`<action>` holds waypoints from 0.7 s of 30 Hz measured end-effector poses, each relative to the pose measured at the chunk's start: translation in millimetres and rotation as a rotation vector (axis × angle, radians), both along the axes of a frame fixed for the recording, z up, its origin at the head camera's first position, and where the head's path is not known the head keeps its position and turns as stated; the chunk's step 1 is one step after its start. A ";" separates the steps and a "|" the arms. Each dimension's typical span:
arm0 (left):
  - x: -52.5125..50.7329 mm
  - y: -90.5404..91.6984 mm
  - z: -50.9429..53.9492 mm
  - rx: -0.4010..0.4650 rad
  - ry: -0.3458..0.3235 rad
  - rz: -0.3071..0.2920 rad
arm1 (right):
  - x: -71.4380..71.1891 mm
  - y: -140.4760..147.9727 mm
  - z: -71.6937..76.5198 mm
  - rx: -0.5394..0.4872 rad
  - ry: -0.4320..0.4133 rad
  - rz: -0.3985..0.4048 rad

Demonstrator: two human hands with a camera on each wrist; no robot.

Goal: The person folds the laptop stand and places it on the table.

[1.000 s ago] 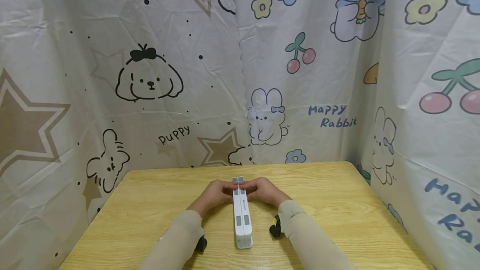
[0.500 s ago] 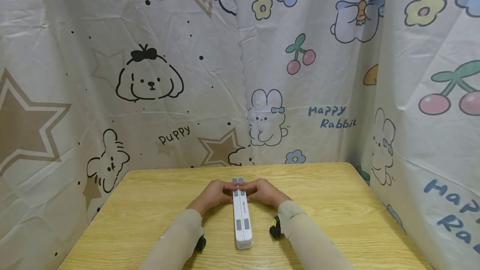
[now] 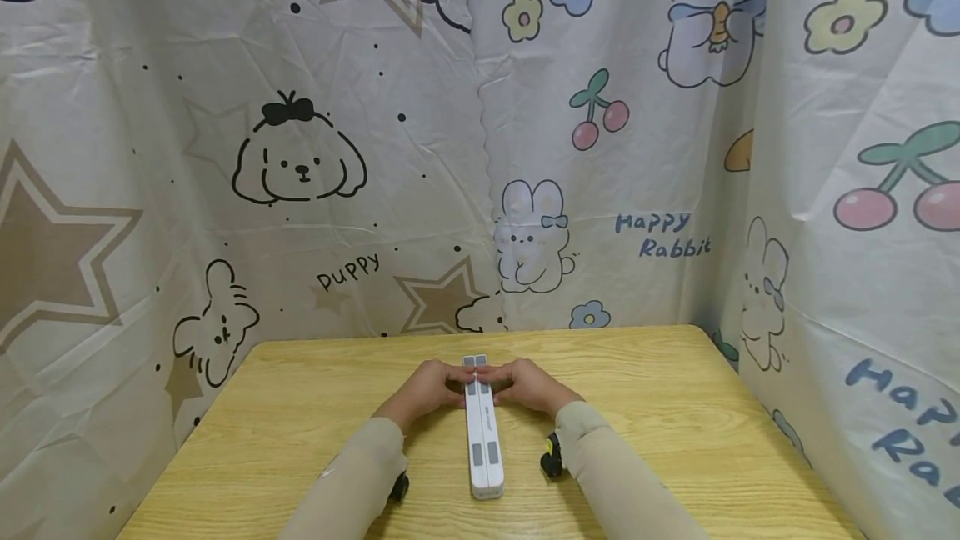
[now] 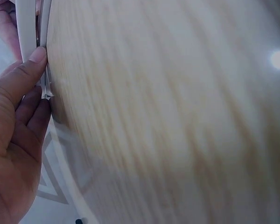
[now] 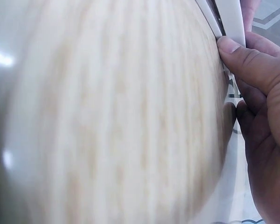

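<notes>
A white folded laptop stand (image 3: 482,440) lies lengthwise on the wooden table, its two narrow bars side by side with grey pads on top. At its far end, my left hand (image 3: 431,387) grips the left side, fingers over the top. From the right, my right hand (image 3: 531,386) holds the same end, and the fingertips of both hands meet over the bars. In the left wrist view, the left thumb (image 4: 37,55) presses the stand's side, where a thin gap runs between its layers. The right thumb (image 5: 229,45) presses the opposite side in the right wrist view.
The light wooden table (image 3: 300,407) has its back edge close to a printed curtain (image 3: 427,190), which also hangs along the left and right. A black wrist camera (image 3: 551,455) sits below the right cuff, and another black camera (image 3: 399,487) below the left.
The near end of the laptop stand has come down a little, and its front face looks shorter. Both hands keep their hold at the far end, almost in place.
</notes>
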State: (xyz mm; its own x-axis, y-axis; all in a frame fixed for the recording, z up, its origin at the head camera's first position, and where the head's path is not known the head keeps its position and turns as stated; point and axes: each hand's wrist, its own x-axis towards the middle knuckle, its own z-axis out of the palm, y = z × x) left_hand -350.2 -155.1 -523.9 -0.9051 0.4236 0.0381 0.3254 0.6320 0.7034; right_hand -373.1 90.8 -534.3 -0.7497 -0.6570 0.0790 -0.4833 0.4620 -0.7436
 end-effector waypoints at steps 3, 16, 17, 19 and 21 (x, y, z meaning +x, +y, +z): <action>-0.9 -0.2 1.3 -0.017 0.003 -0.006 | -0.9 -0.2 1.9 0.014 0.005 -0.001; 4.9 2.2 11.3 -0.042 -0.031 -0.007 | 4.1 -4.0 12.5 0.118 0.144 0.026; 6.1 2.4 12.7 -0.039 -0.040 -0.009 | 5.2 -4.5 14.1 0.139 0.161 0.022; 8.4 3.0 15.7 -0.041 -0.048 -0.018 | 7.3 -5.6 18.0 0.195 0.201 0.015; 10.2 2.9 18.3 -0.050 -0.042 -0.020 | 11.6 -6.9 23.9 0.250 0.247 0.004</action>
State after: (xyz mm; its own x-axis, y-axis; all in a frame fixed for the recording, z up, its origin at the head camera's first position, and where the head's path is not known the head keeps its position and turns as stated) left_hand -340.1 -152.2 -505.6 -0.8966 0.4423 -0.0214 0.3094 0.6605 0.6841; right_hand -361.5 83.9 -510.4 -0.7257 -0.6815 0.0941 -0.6363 0.6129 -0.4684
